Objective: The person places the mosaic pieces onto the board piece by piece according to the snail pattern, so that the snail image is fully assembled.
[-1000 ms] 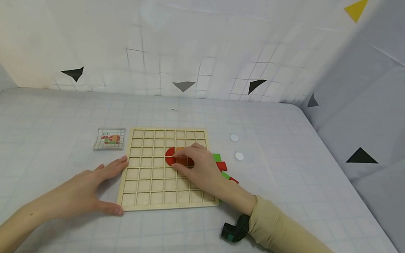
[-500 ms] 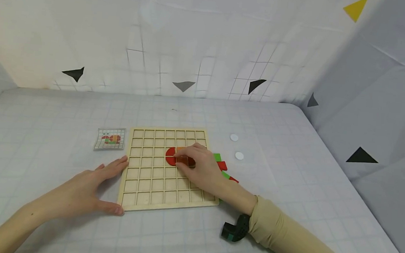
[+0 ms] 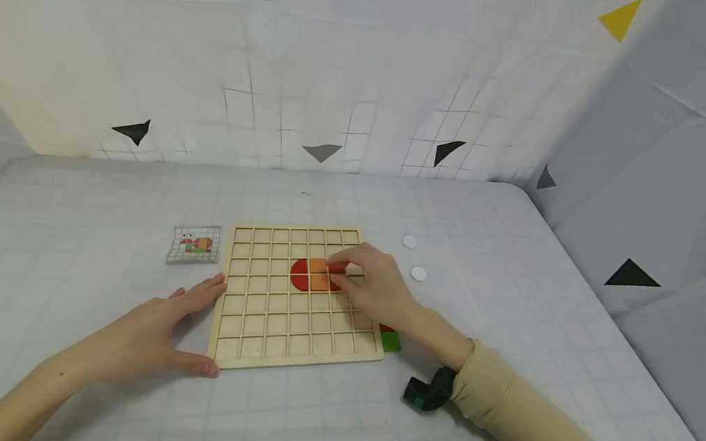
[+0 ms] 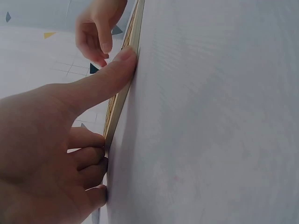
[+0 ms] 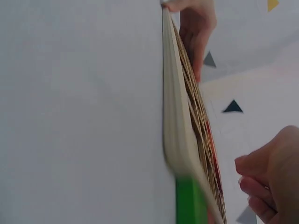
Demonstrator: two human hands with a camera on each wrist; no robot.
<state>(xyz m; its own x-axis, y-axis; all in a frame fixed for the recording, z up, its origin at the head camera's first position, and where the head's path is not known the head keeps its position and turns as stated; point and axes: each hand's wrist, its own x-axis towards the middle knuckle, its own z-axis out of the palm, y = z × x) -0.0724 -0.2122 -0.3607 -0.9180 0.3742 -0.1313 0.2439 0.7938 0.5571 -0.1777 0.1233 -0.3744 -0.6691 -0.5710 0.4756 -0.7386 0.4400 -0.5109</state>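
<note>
A wooden grid board (image 3: pixel 252 362) lies on the table. Two red curved pieces (image 3: pixel 300 274) sit in its cells, with two orange squares (image 3: pixel 319 273) to their right. More red pieces (image 3: pixel 337 268) adjoin these, partly hidden by my right hand (image 3: pixel 379 286). That hand hovers above the board, thumb and index finger apart; in the right wrist view its fingers (image 5: pixel 254 184) hold nothing visible. My left hand (image 3: pixel 148 332) rests on the table, its thumb and fingertips touching the board's left edge. The left wrist view shows its thumb (image 4: pixel 100 84) against the wooden rim.
A small picture card (image 3: pixel 195 244) lies beyond my left hand, showing a red, orange and green figure. Two white discs (image 3: pixel 418 274) lie right of the board. A green piece (image 3: pixel 391 341) sticks out at its right edge; other loose pieces are hidden beneath my right forearm.
My right hand has moved right across the board, uncovering the orange squares. It now covers the loose green and red pieces that showed beside the board. The left hand has stayed put.
</note>
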